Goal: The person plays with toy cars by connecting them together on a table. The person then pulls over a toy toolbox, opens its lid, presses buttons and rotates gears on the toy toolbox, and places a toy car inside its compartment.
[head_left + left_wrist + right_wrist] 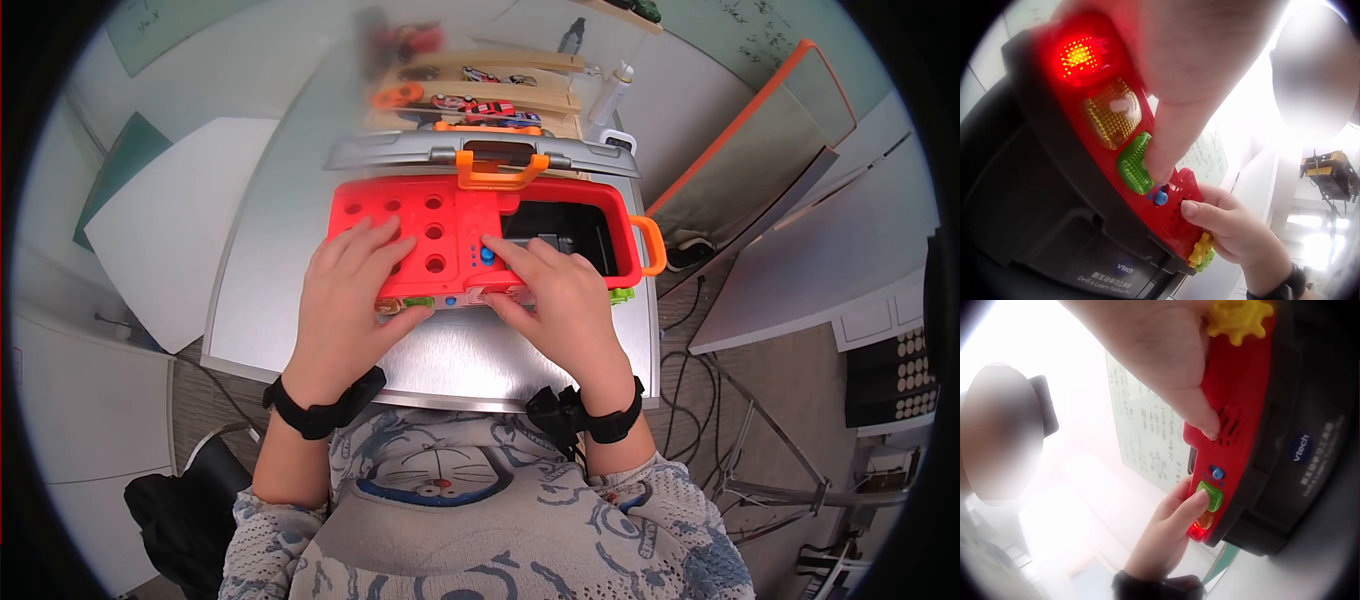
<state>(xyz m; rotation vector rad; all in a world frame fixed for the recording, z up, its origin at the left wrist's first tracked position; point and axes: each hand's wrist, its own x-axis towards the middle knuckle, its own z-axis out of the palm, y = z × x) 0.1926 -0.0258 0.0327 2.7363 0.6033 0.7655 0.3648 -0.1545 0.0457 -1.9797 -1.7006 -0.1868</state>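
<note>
A red toy toolbox with a grey lid raised behind it stands on the metal table. My left hand rests on its holed top at the left, fingers spread, the thumb at the green button on the front. My right hand lies over the top's middle, index finger beside a blue knob, thumb on the front by the speaker slots. The left wrist view shows a red light glowing. Right of the knob, the black compartment lies uncovered.
Behind the toolbox, toy cars sit on wooden tracks. A white bottle stands at the back right. An orange-edged board leans to the right of the table.
</note>
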